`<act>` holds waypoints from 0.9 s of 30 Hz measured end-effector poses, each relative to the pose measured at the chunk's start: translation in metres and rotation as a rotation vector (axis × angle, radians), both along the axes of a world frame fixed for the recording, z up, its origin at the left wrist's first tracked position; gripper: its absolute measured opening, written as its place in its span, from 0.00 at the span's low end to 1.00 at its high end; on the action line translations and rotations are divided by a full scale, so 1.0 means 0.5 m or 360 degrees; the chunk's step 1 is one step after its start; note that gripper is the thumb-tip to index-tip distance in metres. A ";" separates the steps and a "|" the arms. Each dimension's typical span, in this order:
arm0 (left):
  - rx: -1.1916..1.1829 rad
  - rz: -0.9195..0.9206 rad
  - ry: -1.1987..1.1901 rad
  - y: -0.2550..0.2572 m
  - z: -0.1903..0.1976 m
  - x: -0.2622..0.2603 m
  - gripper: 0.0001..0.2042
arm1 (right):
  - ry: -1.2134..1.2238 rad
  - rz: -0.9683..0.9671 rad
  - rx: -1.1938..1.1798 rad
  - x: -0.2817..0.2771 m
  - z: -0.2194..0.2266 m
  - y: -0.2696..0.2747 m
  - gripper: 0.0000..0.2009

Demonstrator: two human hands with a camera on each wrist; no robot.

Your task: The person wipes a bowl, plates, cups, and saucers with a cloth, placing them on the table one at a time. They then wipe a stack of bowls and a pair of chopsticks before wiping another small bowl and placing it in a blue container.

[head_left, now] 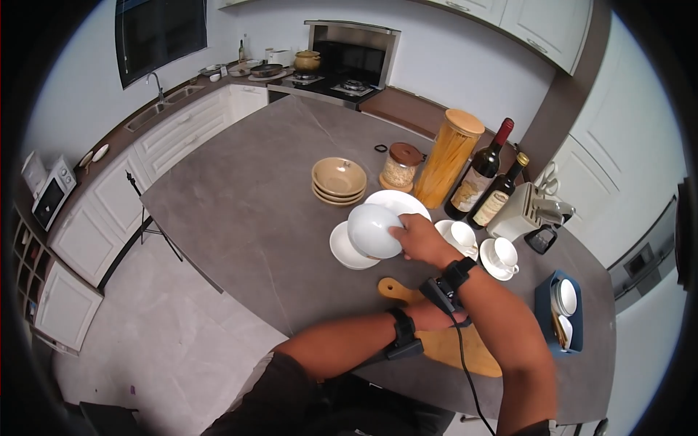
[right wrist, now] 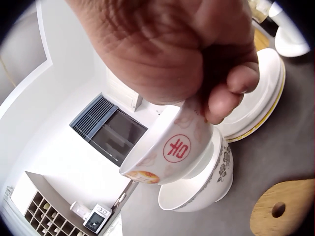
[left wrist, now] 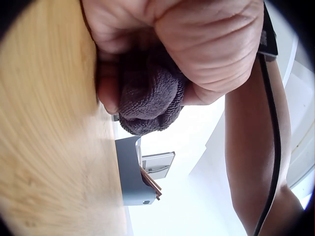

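Observation:
My right hand (head_left: 422,241) grips the rim of a white bowl (head_left: 372,231); the right wrist view shows a red emblem and pale pink pattern on its outside. It is tilted over a second white bowl (right wrist: 202,189) with a grey floral print, overlapping it in that view. Behind them are stacked white plates (head_left: 407,203), the lower one edged in yellow. Low over the wooden cutting board (head_left: 465,352), my left hand (left wrist: 197,44) clutches a bunched dark purple-grey towel (left wrist: 152,101). In the head view the right forearm partly covers the left hand.
Tan bowls (head_left: 339,178) are stacked beyond the plates, beside an oat jar (head_left: 400,167), a spaghetti jar (head_left: 448,160) and two bottles (head_left: 476,178). Cups on saucers (head_left: 502,254) and a knife block (head_left: 515,211) stand rightward, near a blue bin (head_left: 544,312) holding dishes.

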State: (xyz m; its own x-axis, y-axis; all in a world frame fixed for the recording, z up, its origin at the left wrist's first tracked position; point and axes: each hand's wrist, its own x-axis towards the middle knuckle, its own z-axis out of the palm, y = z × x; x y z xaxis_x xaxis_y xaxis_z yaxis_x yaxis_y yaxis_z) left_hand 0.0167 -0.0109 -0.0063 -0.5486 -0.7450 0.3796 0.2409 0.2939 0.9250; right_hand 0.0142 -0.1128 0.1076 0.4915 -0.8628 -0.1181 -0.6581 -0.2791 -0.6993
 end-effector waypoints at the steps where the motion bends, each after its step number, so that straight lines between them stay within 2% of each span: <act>1: 0.0016 0.0028 0.0110 0.003 0.003 0.003 0.19 | 0.0049 0.0000 0.0034 0.010 -0.003 -0.004 0.16; 2: -0.0050 0.0106 -0.0044 0.007 0.006 0.012 0.23 | 0.0137 0.0012 0.0070 0.019 0.005 -0.001 0.17; 3: -0.0049 0.0109 -0.0049 0.004 0.005 0.014 0.23 | 0.0132 0.0015 0.0072 0.022 -0.010 -0.010 0.17; 5: -0.0139 0.0072 -0.0278 -0.002 0.002 0.018 0.23 | 0.0287 0.0174 -0.0364 0.028 -0.055 -0.031 0.18; 6: -0.0131 0.0071 -0.0283 -0.004 -0.001 0.020 0.23 | 0.0281 0.0173 -0.0357 0.029 -0.073 -0.039 0.18; 8: -0.0297 0.0106 -0.0367 -0.003 -0.004 0.020 0.21 | 0.0272 0.0287 -0.0634 0.035 -0.086 -0.035 0.17; 11: -0.0410 0.0128 -0.0457 -0.012 -0.020 0.012 0.20 | 0.0361 0.0240 -0.0530 0.044 -0.069 -0.025 0.18; 15: -0.0330 0.0009 -0.0373 -0.019 -0.036 0.009 0.18 | 0.0377 0.0223 -0.0550 0.049 -0.091 -0.034 0.18; 18: -0.0418 0.0072 -0.0403 -0.015 -0.037 0.012 0.18 | 0.0384 0.0216 -0.0526 0.050 -0.094 -0.033 0.19; 20: -0.0433 0.0069 -0.0634 -0.002 0.007 0.037 0.18 | 0.0397 0.0185 -0.0506 0.050 -0.103 -0.038 0.23; 22: -0.0426 -0.0038 -0.0721 -0.004 0.016 0.041 0.19 | 0.0398 0.0114 -0.0455 0.047 -0.101 -0.035 0.28; 23: -0.0363 0.0033 -0.0537 -0.017 -0.052 0.018 0.19 | 0.0398 0.0119 -0.0442 0.040 -0.086 -0.028 0.28; 25: -0.0377 -0.0053 -0.0530 -0.030 -0.067 0.010 0.18 | 0.0336 0.0041 -0.0495 0.015 -0.086 -0.034 0.29; 27: -0.0271 0.0040 -0.0330 -0.034 -0.067 -0.005 0.17 | 0.0181 0.0007 -0.0605 -0.022 -0.052 -0.014 0.30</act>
State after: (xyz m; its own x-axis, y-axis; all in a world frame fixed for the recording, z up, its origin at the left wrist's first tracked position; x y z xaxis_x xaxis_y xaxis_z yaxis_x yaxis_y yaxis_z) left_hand 0.0143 -0.0278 -0.0398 -0.6100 -0.6943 0.3819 0.0423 0.4528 0.8906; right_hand 0.0032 -0.1199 0.0818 0.4976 -0.8534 0.1554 -0.7235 -0.5071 -0.4684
